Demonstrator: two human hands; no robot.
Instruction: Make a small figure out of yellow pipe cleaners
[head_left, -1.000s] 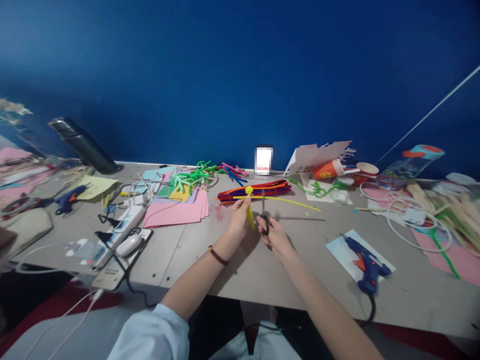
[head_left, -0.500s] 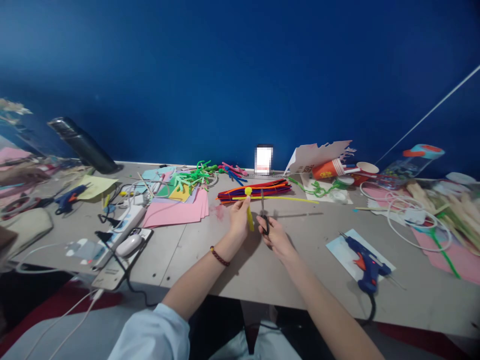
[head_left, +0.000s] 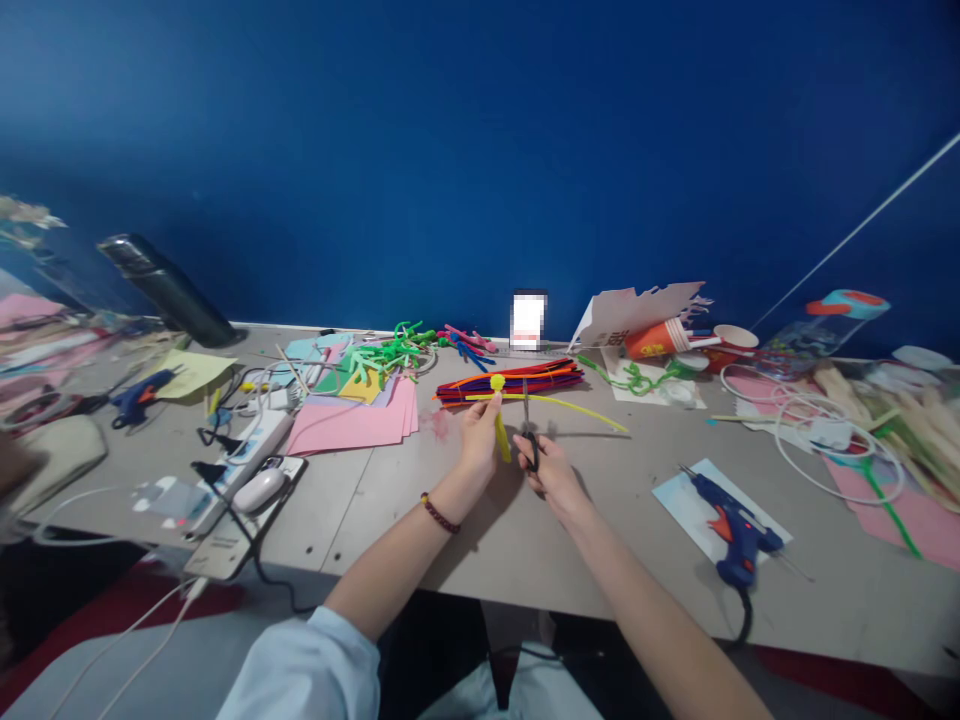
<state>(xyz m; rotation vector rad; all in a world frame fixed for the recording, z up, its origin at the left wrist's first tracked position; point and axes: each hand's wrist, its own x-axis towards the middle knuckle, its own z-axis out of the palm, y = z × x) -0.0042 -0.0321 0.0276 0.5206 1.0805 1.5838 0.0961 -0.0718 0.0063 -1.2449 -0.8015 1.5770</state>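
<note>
My left hand point(head_left: 480, 432) is closed on a yellow pipe cleaner point(head_left: 585, 409) whose top is coiled into a small ball point(head_left: 497, 383). One yellow length hangs below the fingers, and a long one stretches out to the right, its far end drooping. In my right hand point(head_left: 551, 465) is a pair of black-handled scissors point(head_left: 527, 415), blades pointing up across the long yellow length. Whether the blades have cut through it cannot be made out. Just behind both hands lies a bundle of red, orange and purple pipe cleaners point(head_left: 510, 380).
A blue glue gun point(head_left: 731, 525) rests on light-blue paper at right. Pink paper point(head_left: 349, 428), a power strip point(head_left: 244, 465) and a phone with a mouse point(head_left: 259, 490) lie at left. Green pipe cleaners point(head_left: 382, 355) and paper cups point(head_left: 660, 340) are along the wall.
The far end of the long yellow pipe cleaner has bent downward at right; before, it was nearly straight. Both hands and the scissors stay almost in place.
</note>
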